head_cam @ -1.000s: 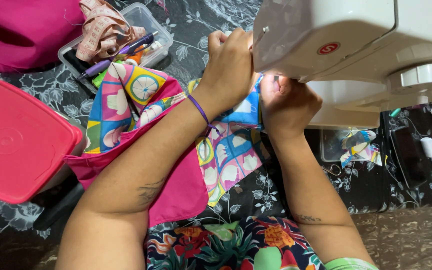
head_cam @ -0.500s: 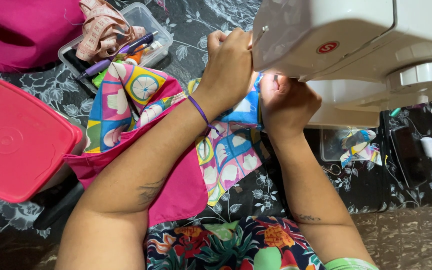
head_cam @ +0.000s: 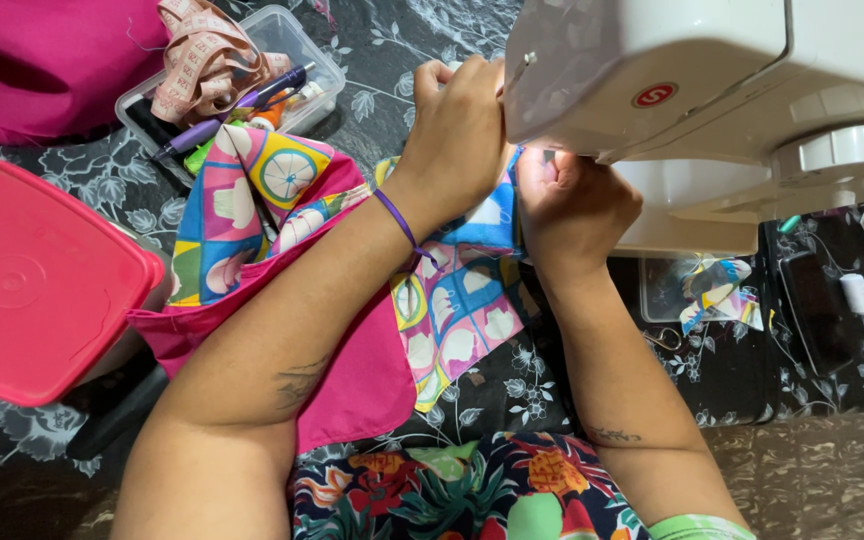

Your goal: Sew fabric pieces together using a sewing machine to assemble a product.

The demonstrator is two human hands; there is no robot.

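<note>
L hand (head_cam: 457,125) & R hand (head_cam: 567,205) press bright patterned cotton fabric w/ pink lining (head_cam: 452,310) under white plastic sewing machine (head_cam: 712,90); red square plastic lid (head_cam: 37,280) at left, clear tub w/ tape measure (head_cam: 297,45) behind.

Home sewing corner: sewing machine (head_cam: 712,110), tape measure (head_cam: 202,62), floral tablecloth (head_cam: 372,110).

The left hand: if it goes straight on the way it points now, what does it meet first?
Probably the white sewing machine: the left hand points up and away, its fingers already beside the machine's head. Depth is unclear.
</note>
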